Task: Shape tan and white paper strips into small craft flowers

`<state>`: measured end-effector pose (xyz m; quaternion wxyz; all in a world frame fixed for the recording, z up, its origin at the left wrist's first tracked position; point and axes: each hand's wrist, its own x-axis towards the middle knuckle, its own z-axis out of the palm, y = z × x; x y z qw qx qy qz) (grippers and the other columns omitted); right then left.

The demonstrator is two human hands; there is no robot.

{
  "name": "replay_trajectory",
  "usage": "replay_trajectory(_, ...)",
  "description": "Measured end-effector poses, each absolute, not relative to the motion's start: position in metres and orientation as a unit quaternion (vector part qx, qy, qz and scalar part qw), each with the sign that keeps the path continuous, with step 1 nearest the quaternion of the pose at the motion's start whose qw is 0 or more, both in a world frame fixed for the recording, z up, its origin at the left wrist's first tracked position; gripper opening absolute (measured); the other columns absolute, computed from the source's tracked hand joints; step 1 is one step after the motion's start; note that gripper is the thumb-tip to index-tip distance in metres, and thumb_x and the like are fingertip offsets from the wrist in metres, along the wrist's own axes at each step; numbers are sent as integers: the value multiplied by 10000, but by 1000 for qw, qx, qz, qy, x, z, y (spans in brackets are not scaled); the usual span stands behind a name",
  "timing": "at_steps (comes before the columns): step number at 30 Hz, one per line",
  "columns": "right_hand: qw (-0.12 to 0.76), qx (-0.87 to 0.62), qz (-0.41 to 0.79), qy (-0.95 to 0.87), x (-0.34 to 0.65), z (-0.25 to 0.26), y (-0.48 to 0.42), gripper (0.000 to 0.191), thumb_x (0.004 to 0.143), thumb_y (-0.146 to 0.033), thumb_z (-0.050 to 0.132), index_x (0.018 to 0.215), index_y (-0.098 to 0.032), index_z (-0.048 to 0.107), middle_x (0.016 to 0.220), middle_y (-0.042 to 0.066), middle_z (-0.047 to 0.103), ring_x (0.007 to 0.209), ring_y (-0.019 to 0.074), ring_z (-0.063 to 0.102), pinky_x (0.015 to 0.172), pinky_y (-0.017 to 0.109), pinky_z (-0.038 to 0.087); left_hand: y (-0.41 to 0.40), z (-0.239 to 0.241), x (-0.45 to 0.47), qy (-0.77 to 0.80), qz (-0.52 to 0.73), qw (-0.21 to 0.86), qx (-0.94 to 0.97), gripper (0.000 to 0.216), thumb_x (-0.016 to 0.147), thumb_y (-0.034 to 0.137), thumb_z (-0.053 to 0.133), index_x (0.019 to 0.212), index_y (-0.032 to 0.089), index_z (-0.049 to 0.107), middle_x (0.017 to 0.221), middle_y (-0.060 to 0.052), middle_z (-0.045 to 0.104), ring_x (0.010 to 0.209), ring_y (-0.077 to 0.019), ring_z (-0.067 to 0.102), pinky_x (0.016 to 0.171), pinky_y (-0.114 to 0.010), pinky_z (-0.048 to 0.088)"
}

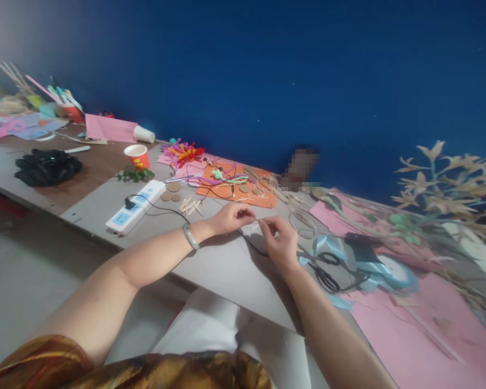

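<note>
My left hand (234, 218), with a pale bangle (191, 236) at its wrist, is closed in a pinch above the grey tabletop (227, 270). Facing it, my right hand (280, 241) pinches too, and the fingertips of both nearly meet. Whatever they hold between them is too small and blurred to name. A small whitish patch (251, 230) shows on the table just below the fingers. Left of my left hand lie short wooden sticks (191, 206) and several round brown discs (172, 190). A black cable (168, 209) runs behind my left wrist.
A white power strip (135, 208) and a red paper cup (137, 156) stand left. Orange paper (235, 186) carries wires and pipe cleaners. Blue ribbon (397, 273), a coiled black cord (328, 273) and pink paper (425, 329) lie right. Black fabric (48, 166) sits far left.
</note>
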<state>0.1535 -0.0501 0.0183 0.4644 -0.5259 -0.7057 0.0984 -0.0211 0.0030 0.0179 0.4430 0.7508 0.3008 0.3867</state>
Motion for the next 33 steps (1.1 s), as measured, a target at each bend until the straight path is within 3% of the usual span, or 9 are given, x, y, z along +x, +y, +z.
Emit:
replay_trajectory(9,475,-528,48,-702,154,17,-50,166,843,-313,559,735,-190,586,679,25,610,579,144,529,580,278,432,5,21,-22,279,388,455,752,172,785,268,606,820,104,641,676,-9,593,598,-83,491,568,-198,377)
replay_trajectory(17,467,-509,138,-710,152,22,-53,180,829,-315,569,701,-192,595,654,11,609,581,139,527,590,271,431,-4,24,-18,279,367,504,730,288,751,389,661,738,103,637,653,-13,584,577,-79,498,539,-193,385)
replay_trajectory(25,475,-532,148,-685,158,19,-52,204,849,-322,520,709,-187,582,624,4,589,586,143,523,589,266,410,-11,28,-12,307,337,617,641,342,718,442,678,762,108,619,621,-1,588,453,-62,500,423,-181,369)
replay_trajectory(29,473,-533,174,-680,157,18,-52,241,857,-345,504,692,-188,584,609,6,592,577,145,524,581,268,406,-11,23,-11,320,303,636,633,347,728,447,666,796,110,618,666,-28,624,455,-63,527,394,-167,348)
replay_trajectory(33,460,-531,224,-676,152,22,-54,238,824,-383,563,683,-194,598,573,9,603,530,150,525,544,275,409,-9,15,-8,327,293,642,629,333,733,432,664,833,121,599,572,-5,605,406,-63,507,377,-163,331)
